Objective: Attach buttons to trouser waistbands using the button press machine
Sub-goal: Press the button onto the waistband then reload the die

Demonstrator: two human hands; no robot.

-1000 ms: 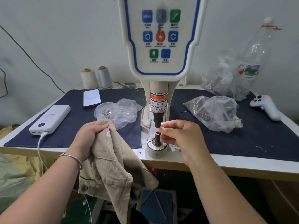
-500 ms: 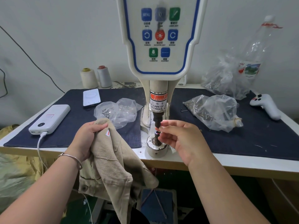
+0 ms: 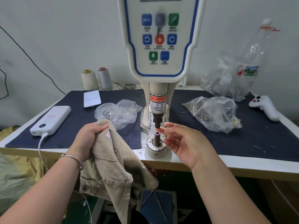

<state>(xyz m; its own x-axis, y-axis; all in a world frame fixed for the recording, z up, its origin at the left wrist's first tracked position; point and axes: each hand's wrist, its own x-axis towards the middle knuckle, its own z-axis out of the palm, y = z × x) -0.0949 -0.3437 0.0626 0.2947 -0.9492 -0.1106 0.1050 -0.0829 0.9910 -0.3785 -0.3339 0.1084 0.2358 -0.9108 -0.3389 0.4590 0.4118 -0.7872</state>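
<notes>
The white button press machine (image 3: 159,46) stands at the table's middle, its dark upper punch (image 3: 157,122) hanging over the lower die post (image 3: 157,137) on a round base (image 3: 156,151). My left hand (image 3: 88,136) grips the bunched waistband of beige trousers (image 3: 113,160), which hang off the table's front edge left of the die. My right hand (image 3: 182,141) hovers just right of the die, palm turned up, fingers loosely spread and holding nothing. A clear bag of silver button parts (image 3: 117,113) lies left of the machine, a second bag (image 3: 213,113) to its right.
A dark blue cloth (image 3: 242,139) covers the table. On it lie a white power bank (image 3: 51,120) with its cable, a phone (image 3: 92,98) and a white controller (image 3: 265,107). Two thread cones (image 3: 96,79), a crumpled bag and an empty plastic bottle (image 3: 255,50) stand at the back.
My right hand has drawn back from the lower die and opened; before, its fingertips were pinched at the die post. My left hand still grips the trousers in the same place.
</notes>
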